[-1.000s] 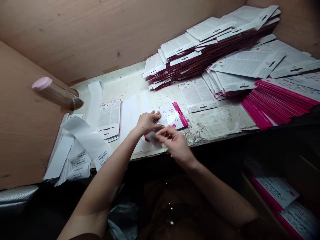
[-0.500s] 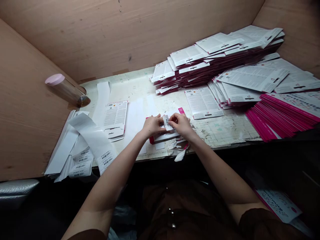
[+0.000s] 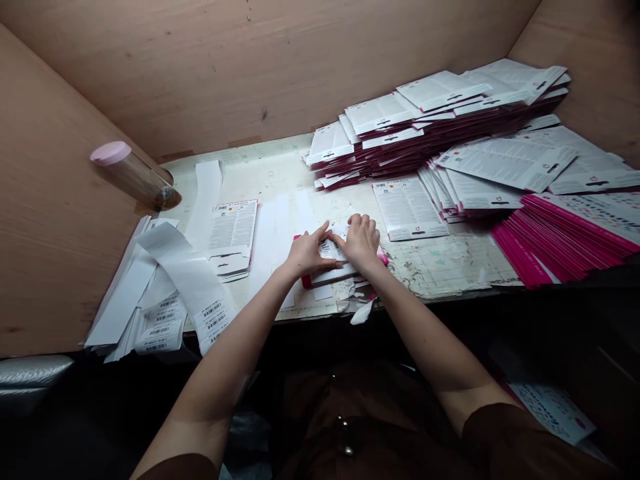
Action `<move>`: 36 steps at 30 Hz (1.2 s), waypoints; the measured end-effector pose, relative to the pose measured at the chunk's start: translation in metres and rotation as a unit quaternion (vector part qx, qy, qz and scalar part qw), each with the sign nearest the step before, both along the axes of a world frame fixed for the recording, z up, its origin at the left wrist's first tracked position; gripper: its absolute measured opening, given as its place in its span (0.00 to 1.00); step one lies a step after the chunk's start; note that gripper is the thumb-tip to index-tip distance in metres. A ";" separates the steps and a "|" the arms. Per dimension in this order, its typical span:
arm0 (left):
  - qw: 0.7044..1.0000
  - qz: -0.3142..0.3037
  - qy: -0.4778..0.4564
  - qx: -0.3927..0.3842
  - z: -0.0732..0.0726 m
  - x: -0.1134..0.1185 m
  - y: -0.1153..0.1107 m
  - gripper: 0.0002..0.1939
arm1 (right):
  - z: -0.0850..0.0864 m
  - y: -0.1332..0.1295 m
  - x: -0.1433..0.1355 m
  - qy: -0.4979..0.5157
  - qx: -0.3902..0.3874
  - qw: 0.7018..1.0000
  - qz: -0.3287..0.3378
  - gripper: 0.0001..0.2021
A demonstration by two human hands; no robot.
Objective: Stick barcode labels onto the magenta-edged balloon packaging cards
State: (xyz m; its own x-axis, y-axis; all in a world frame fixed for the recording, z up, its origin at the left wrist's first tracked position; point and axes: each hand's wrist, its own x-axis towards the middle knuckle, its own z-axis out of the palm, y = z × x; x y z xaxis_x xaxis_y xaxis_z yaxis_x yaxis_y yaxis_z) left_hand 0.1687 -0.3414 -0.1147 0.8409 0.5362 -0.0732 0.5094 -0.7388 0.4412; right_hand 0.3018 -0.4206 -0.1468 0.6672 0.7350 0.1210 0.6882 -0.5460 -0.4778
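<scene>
My left hand [image 3: 306, 255] rests on a white and pink flat packet [image 3: 327, 275] at the table's front edge, its thumb and forefinger spread apart. Between my hands a white barcode label [image 3: 330, 250] lies against the packet's face. From the right, my right hand [image 3: 362, 241] lies over the packet with its thumb reaching to the label and its other fingers loosely bent and apart. Part of the packet is hidden under both hands. Torn white scraps [image 3: 361, 312] hang at the edge just in front.
Strips of barcode labels [image 3: 213, 320] and a small pile of packets [image 3: 233, 233] lie left. A clear bottle with a pink lid [image 3: 135, 177] stands behind. One packet [image 3: 410, 208], stacked white packets [image 3: 385, 143] and a pink fanned pile [image 3: 565, 233] lie right. Wooden panels enclose the table.
The barcode label, pinched between my fingers before, now lies against the packet. My right hand has let go of it and spread over the packet; my left fingers have opened wider.
</scene>
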 end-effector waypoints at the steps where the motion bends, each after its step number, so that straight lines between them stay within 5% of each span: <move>1: 1.000 -0.004 0.009 -0.005 0.002 -0.001 0.001 0.54 | 0.001 0.000 0.001 -0.003 -0.004 1.000 0.006 0.22; 5: 0.997 -0.037 0.044 -0.047 0.013 -0.002 0.013 0.60 | 0.010 -0.030 0.001 -0.009 0.003 0.997 0.081 0.28; 11: 0.998 -0.009 0.062 -0.013 0.022 0.026 0.028 0.38 | 0.000 -0.096 -0.026 -0.076 0.074 0.988 0.116 0.22; 14: 0.998 0.017 0.055 -0.001 0.029 0.038 0.030 0.32 | -0.016 -0.106 -0.032 -0.052 0.109 0.986 0.112 0.21; 17: 0.999 0.006 0.037 -0.037 0.047 0.035 0.030 0.24 | -0.020 -0.108 -0.029 0.008 0.223 0.969 0.106 0.27; 19: 0.996 -0.021 0.010 -0.085 0.064 0.028 0.027 0.19 | -0.015 -0.107 -0.027 0.092 0.336 0.937 0.030 0.34; 21: 0.967 -0.028 -0.081 -0.241 0.081 0.023 0.020 0.21 | -0.004 -0.103 -0.029 0.233 0.430 0.871 -0.034 0.36; 24: 0.918 -0.030 -0.158 -0.363 0.100 0.023 0.003 0.21 | 0.022 -0.101 -0.024 0.458 0.468 0.756 -0.005 0.25; 26: 0.917 -0.036 -0.189 -0.349 0.101 0.022 -0.006 0.25 | 0.042 -0.114 -0.003 0.509 0.481 0.714 -0.017 0.22; 29: 0.934 -0.021 -0.214 -0.284 0.086 0.006 -0.006 0.32 | 0.069 -0.164 0.067 0.410 0.544 0.716 -0.154 0.26; 32: 0.943 0.012 -0.188 -0.275 0.063 -0.019 0.001 0.32 | 0.086 -0.229 0.161 0.195 0.573 0.748 -0.271 0.32; 36: 0.951 0.020 -0.143 -0.274 0.049 -0.033 -0.003 0.32 | 0.090 -0.280 0.247 0.015 0.317 0.856 -0.409 0.32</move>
